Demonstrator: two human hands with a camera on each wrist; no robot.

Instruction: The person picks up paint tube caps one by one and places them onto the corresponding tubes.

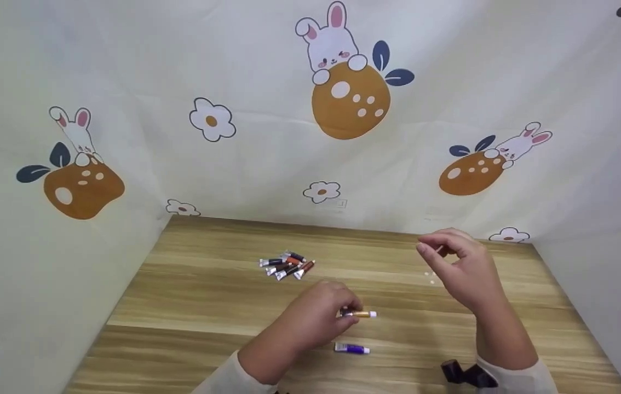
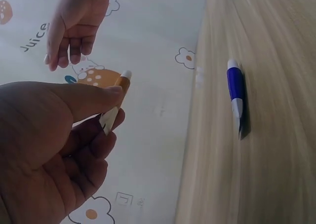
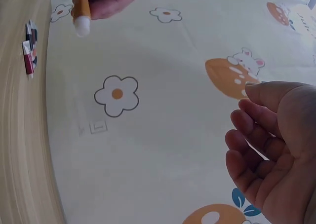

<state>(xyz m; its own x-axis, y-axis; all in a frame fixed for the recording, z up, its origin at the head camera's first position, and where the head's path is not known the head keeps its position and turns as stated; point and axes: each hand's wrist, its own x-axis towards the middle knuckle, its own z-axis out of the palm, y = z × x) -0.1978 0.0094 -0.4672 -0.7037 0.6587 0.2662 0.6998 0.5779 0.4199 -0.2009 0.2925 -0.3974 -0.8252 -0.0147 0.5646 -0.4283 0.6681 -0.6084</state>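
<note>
My left hand pinches a small ochre paint tube between thumb and fingers. Its white cap points away from the palm, and the fingers cover part of the silver end in the left wrist view. On the table just nearer than that hand lies a purple paint tube with a white cap. My right hand hangs above the table to the right, fingers loosely bent and nothing held. In the right wrist view, the thumb sits close to the forefinger.
Several paint tubes in dark and reddish colours lie in a small pile beyond the left hand. Small whitish bits are on the wooden table beside the right hand. A printed cloth encloses the table's back and sides.
</note>
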